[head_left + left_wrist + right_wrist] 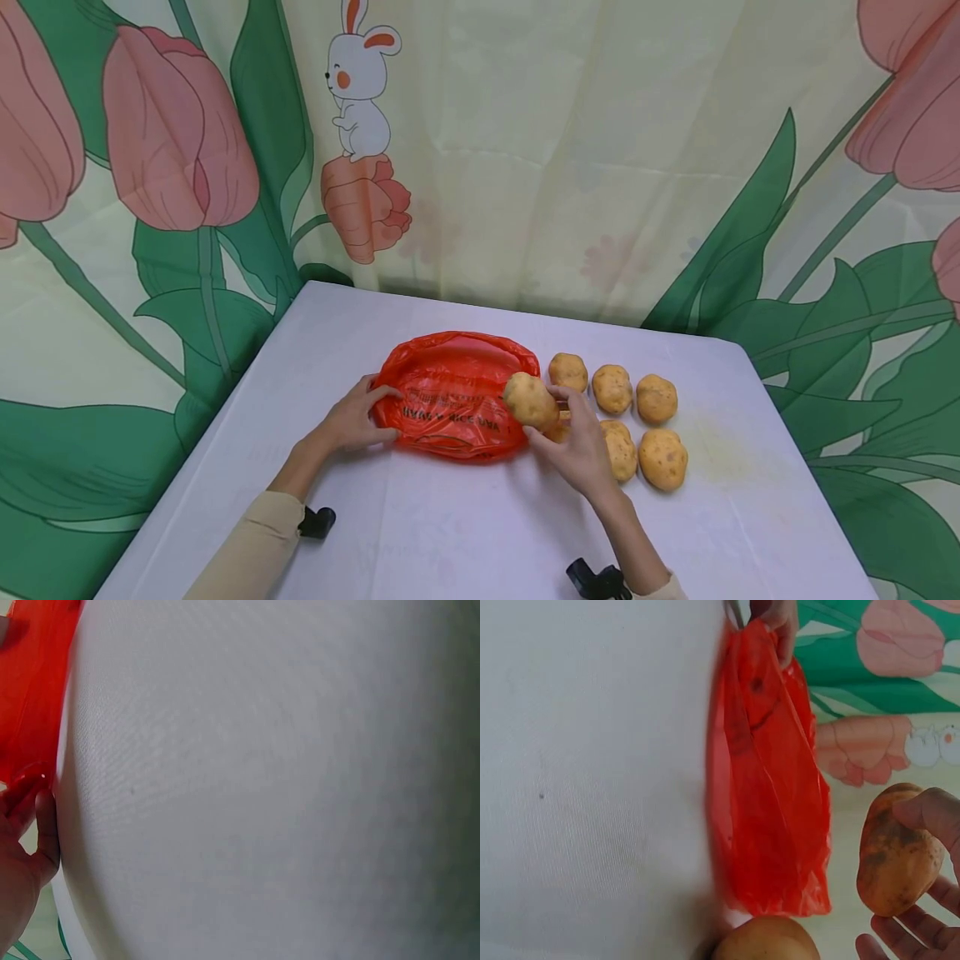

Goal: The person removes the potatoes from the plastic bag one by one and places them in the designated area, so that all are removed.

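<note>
A red plastic bag (450,392) with dark printing lies on the white table, its mouth spread. My left hand (356,417) grips the bag's left edge, thumb and fingers parted along it. The right wrist view also shows the left hand (778,626) at the bag's far end. Between the thumb and fingers of my right hand (573,446) is a potato (531,402), held up over the bag's right edge. In the right wrist view this potato (898,855) is brown with dark patches and stands apart from the bag (772,780).
To the right of the bag sit several potatoes (612,389) in two rows, one partly hidden behind my right hand. The white table (450,533) ends at a curtain (525,208) printed with tulips and a rabbit. Black wrist cameras (596,579) are strapped to both arms.
</note>
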A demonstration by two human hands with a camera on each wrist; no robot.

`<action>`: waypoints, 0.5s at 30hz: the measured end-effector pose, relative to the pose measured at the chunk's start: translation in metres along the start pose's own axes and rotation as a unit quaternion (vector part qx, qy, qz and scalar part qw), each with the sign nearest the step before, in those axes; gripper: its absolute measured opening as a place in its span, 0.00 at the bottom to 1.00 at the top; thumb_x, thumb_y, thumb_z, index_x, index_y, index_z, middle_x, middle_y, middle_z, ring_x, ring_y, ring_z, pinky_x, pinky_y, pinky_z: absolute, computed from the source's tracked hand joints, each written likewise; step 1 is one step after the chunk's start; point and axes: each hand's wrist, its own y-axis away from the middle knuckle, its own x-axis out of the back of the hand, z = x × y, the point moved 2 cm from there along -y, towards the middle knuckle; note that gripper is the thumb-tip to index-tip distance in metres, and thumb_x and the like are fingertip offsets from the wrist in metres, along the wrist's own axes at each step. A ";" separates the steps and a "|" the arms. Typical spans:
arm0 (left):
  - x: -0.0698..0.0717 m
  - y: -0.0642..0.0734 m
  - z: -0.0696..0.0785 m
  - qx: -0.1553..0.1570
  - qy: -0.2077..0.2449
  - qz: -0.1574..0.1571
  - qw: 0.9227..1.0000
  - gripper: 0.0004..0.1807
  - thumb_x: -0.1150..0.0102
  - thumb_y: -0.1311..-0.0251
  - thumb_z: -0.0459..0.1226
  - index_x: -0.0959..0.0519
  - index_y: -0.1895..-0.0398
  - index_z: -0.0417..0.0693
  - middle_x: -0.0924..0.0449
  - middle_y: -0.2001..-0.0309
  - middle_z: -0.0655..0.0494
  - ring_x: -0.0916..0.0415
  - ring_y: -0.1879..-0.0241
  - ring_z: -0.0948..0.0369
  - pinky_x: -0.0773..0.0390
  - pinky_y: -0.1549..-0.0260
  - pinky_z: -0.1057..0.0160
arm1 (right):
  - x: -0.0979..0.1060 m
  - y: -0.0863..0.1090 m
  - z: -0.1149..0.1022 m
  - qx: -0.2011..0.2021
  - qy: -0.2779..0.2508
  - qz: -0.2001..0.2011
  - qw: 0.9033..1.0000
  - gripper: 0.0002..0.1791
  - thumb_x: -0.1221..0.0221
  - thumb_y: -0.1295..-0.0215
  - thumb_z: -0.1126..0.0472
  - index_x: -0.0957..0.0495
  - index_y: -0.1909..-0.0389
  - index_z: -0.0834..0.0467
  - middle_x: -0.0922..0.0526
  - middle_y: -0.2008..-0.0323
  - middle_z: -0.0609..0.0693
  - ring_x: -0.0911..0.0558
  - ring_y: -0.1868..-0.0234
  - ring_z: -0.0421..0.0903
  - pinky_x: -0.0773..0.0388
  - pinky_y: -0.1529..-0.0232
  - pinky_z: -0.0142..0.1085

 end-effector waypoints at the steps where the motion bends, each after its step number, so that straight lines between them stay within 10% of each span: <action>1: 0.000 0.000 0.000 0.001 0.000 0.000 1.000 0.34 0.28 0.53 0.49 0.23 0.39 0.58 0.38 0.29 0.44 0.37 0.31 0.43 0.25 0.40 0.35 | 0.002 0.000 0.001 -0.002 -0.001 0.002 1.000 0.37 0.25 0.45 0.62 0.31 0.36 0.57 0.26 0.41 0.54 0.24 0.41 0.51 0.20 0.44 0.52; 15: 0.000 0.000 0.000 0.004 0.000 0.001 1.000 0.34 0.26 0.54 0.49 0.23 0.39 0.58 0.38 0.29 0.44 0.37 0.31 0.43 0.24 0.41 0.36 | 0.024 0.011 0.015 -0.046 0.024 0.043 0.998 0.40 0.25 0.44 0.58 0.34 0.33 0.59 0.25 0.39 0.54 0.25 0.41 0.51 0.20 0.46 0.54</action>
